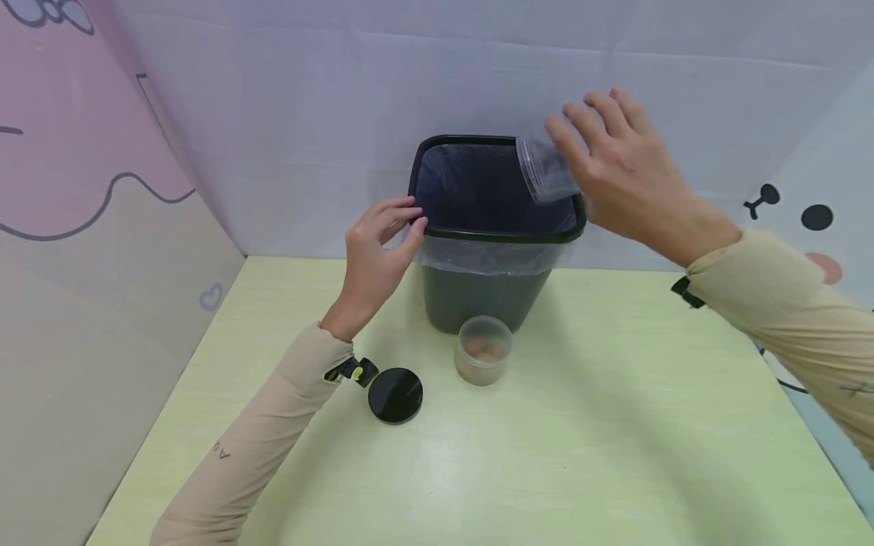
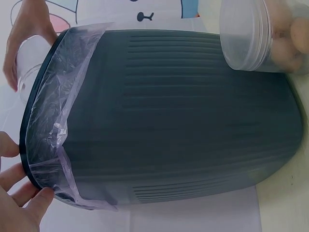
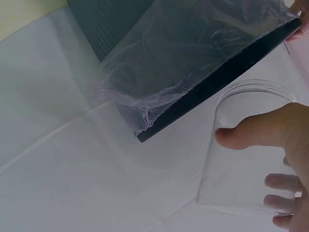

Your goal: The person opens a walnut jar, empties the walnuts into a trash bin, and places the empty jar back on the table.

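Note:
A dark grey trash bin (image 1: pixel 471 292) with a black rim and a clear liner bag (image 1: pixel 471 256) stands at the back of the table. My left hand (image 1: pixel 378 254) pinches its left front rim, fingers and thumb on either side. Over the bin's right side, my right hand (image 1: pixel 628 163) holds a clear plastic jar (image 3: pixel 241 169) tipped sideways, its threaded mouth facing the opening. No contents show inside that jar in the right wrist view. In front of the bin, a second clear jar (image 1: pixel 481 371) stands upright with several round light-brown things in it. The bottom inside the bin is too dark to make out.
A round black lid (image 1: pixel 396 396) lies on the pale yellow-green table (image 1: pixel 546 462), left of the standing jar. A white cloth wall (image 1: pixel 287 114) rises behind the bin, and printed panels flank the table. One cable (image 1: pixel 792 387) hangs at the right edge.

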A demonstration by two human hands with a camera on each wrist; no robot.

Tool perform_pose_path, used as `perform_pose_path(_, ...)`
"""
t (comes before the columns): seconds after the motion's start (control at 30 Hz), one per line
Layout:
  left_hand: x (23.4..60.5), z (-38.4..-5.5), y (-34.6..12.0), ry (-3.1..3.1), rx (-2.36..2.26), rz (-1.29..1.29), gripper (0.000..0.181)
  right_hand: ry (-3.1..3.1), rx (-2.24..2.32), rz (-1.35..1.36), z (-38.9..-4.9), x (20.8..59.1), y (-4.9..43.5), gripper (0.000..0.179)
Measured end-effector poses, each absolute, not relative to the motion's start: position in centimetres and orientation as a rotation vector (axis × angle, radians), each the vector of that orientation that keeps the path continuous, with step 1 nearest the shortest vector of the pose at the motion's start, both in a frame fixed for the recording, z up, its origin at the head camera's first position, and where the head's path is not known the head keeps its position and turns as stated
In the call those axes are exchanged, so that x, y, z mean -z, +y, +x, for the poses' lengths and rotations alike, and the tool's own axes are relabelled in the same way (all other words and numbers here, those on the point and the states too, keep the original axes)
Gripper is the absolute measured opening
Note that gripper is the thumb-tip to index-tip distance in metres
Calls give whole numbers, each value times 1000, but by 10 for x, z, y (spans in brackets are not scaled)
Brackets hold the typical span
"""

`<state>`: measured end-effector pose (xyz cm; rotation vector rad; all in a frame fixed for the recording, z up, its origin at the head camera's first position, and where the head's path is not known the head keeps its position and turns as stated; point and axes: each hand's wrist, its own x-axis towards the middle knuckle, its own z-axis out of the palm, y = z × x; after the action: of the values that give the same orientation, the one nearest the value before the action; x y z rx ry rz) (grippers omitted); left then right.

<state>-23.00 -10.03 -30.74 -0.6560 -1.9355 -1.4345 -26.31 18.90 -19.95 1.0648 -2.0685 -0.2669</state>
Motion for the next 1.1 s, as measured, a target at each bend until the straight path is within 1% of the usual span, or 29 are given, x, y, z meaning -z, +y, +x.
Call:
perform_pose_path(0.07,304,-228,-98,-1930,1434,-661,18,-2074,263,1085,-263,200,190,61)
perform_pose_path(0.2,292,-216,-94,-1934,1428,-666,17,-2072,294,1152,-263,203,192,65)
perform_pose_path(0.3,290,-214,-93,-1939,1423,-663,17,-2061,302,1206,-263,205,192,69)
perform_pose_path(0.43,291,-214,-93,-1942,1414,-662,17,-2035,294,1241,-263,208,191,69)
perform_pose_path(0.73,292,-215,-93,-1942,1413,-665,17,-2039,265,1254,-263,210,192,65)
perform_pose_path(1.1,291,-214,-94,-1956,1433,-653,17,-2027,206,1209,-263,207,194,63)
